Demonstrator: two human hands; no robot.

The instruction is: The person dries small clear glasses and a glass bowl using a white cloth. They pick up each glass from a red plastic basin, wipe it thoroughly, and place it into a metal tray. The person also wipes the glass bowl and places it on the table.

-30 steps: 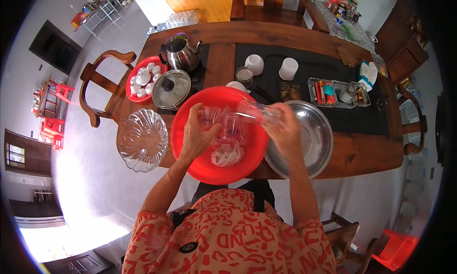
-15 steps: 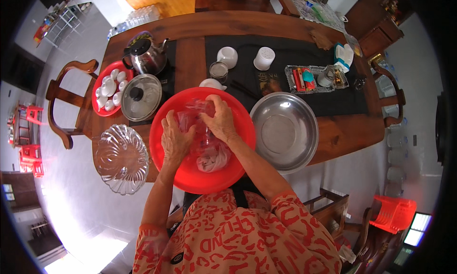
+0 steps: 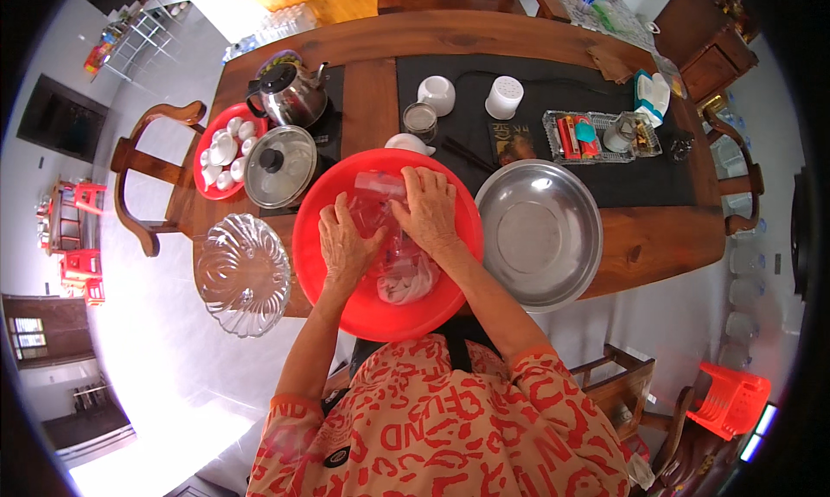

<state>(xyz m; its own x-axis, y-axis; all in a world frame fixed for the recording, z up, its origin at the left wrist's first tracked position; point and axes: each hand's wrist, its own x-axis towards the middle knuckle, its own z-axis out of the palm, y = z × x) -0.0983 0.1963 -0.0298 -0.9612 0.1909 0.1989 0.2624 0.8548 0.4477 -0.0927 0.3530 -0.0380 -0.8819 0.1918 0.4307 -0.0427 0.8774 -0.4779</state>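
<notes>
Both my hands are down inside a big red plastic basin [image 3: 337, 298] at the table's near edge. My left hand [image 3: 346, 246] and my right hand [image 3: 428, 210] close together around a clear glass vessel [image 3: 379, 205] lying in the basin. Below the hands a white cloth [image 3: 406, 283] sits on the basin's bottom. To the right of the basin stands an empty steel bowl [image 3: 540, 233].
A clear fluted glass dish [image 3: 245, 274] overhangs the table's left edge. Behind it are a pot with a steel lid [image 3: 279, 166], a steel kettle [image 3: 291, 95], a red tray of white cups [image 3: 220, 151], white mugs [image 3: 504, 97] and a small tray of items [image 3: 601, 136]. Wooden chairs stand around.
My right hand has come down from the basin's right rim into the basin, bringing the glass vessel with it; both hands now meet over it. The view has shifted slightly.
</notes>
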